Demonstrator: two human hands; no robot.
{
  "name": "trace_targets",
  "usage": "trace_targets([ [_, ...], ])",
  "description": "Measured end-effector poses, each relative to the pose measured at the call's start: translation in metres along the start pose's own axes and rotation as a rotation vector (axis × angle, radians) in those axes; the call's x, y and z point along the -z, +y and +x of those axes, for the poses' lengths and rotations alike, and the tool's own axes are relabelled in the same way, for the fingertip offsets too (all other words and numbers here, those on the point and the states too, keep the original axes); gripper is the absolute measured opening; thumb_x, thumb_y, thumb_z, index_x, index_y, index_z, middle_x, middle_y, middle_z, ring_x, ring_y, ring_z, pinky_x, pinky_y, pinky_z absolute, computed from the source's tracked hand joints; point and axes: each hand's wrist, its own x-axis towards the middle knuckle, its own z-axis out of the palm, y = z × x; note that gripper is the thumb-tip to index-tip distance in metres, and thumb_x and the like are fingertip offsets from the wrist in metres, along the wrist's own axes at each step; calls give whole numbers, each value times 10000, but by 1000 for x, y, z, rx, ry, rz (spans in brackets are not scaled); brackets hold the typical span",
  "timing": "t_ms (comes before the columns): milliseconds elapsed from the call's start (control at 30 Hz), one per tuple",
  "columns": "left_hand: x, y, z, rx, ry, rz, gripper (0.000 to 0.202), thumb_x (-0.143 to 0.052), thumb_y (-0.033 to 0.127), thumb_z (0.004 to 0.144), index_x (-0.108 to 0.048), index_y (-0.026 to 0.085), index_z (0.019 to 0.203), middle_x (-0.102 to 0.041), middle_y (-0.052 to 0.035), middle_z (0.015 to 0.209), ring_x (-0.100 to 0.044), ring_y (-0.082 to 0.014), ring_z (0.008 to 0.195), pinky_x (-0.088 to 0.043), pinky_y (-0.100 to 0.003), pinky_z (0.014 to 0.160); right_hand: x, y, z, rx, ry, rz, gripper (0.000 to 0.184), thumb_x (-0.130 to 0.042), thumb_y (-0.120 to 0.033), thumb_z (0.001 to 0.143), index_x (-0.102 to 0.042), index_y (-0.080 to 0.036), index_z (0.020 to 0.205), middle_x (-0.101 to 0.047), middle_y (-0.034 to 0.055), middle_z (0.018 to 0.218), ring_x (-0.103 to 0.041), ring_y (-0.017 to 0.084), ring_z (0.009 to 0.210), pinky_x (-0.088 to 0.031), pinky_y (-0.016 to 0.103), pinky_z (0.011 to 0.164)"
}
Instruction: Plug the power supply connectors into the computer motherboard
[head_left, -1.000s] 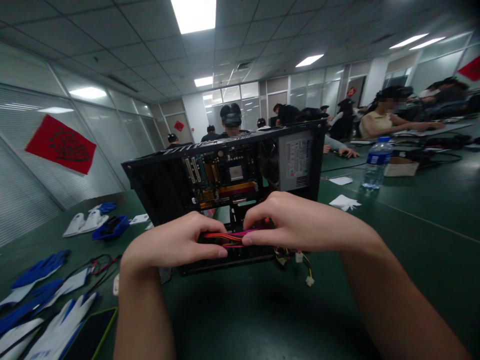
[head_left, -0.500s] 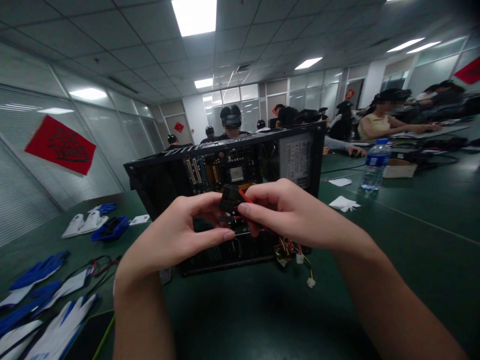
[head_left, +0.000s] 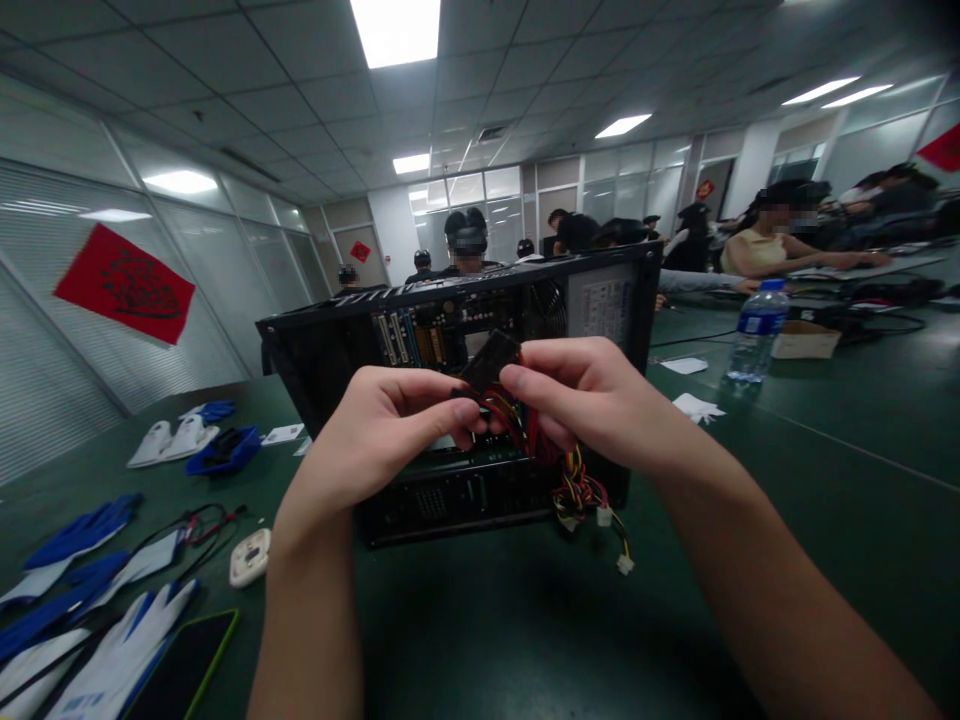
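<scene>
Green table [head_left: 465, 620], bearing an open computer case [head_left: 405, 502], presumably heavy and rigid. Before it, the left hand [head_left: 394, 420] and right hand [head_left: 592, 400] pinch opposite ends of a black connector [head_left: 490, 362], likely light, stiff, best held by its housing; red wires [head_left: 534, 435] below should bend easily.

head view | from wearer's head | facing forward and down | near computer case [head_left: 442, 500]

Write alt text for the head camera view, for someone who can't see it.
A left hand and right hand hold a black plug before an open computer case on a green table. Coloured wires show below the right hand; blue-and-white gloves lie left, a bottle stands right.
</scene>
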Motion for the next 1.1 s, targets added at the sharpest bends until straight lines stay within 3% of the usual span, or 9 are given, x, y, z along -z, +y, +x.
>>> trace_targets([
  [133,-5,3,1,3,52,-37,269,-772,387,780,-790,119,801,-762,-81,741,-704,-191,655,-583,-276,636,3,1,0,-18,-27,23,425,-643,-545,887,-590,-181,674,-467,-47,488,-396,76,410,-257,209,378],
  [300,-17,7,2,-28,217,-124,323,-804,407,755,-782,107,872,-750,-76,697,-714,-201,644,-593,-285,615,8,4,0,-2,-4,31,389,-678,-530,869,-640,-176,713,-508,-32,515,-436,87,431,-283,210,386],
  [433,-24,4,5,-36,264,-191,378,-828,440,727,-770,107,898,-754,-79,707,-723,-207,645,-598,-290,607,9,3,0,5,22,40,385,-713,-536,838,-648,-178,710,-509,-32,515,-438,90,428,-284,211,381],
  [700,-40,-4,11,-58,309,-376,450,-795,507,756,-750,115,971,-777,-88,802,-734,-185,635,-605,-283,623,5,5,3,30,105,79,446,-697,-580,835,-589,-185,659,-468,-43,502,-426,81,423,-276,205,376],
  [900,-48,3,6,-76,278,-449,426,-819,433,751,-754,146,1060,-786,-79,885,-755,-195,723,-613,-286,689,9,9,2,36,186,113,432,-708,-592,822,-607,-191,698,-466,-40,544,-404,78,436,-267,206,375],
  [1100,-47,-1,12,-61,222,-551,331,-827,371,746,-752,127,955,-775,-64,821,-706,-134,614,-593,-247,617,12,9,1,36,158,118,431,-703,-574,839,-601,-181,693,-430,-51,520,-373,70,429,-246,210,378],
])
